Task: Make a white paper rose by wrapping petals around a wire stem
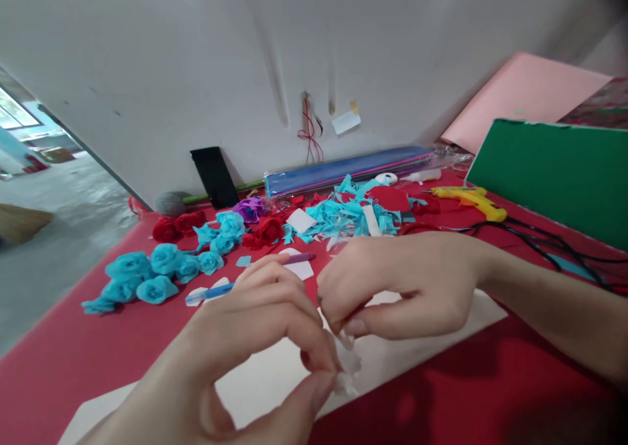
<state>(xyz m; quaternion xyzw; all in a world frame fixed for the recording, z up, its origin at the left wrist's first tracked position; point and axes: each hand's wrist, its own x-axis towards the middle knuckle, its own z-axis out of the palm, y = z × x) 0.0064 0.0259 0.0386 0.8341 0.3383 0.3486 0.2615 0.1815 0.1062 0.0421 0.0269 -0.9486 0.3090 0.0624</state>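
Note:
Between my two hands is a small crumpled piece of white paper (349, 360), blurred and partly hidden by the fingers. My left hand (260, 340) pinches its lower end between thumb and forefinger. Just above it, my right hand (402, 288) is closed, with thumb and bent fingers on the paper's upper part. Beneath both hands a long cream sheet (265, 386) lies across the red tabletop (44, 366). Behind my left hand are a blue pen (218, 290) and a purple pen (300, 258), with small white paper pieces around them.
Blue paper roses (164, 258), red roses (179, 226) and a purple flower (249, 209) sit at the left. Blue paper scraps (338, 216) pile up at the middle. A yellow glue gun (468, 199), black cables (534, 235) and a green board (554, 177) are at the right. A phone (214, 177) leans behind.

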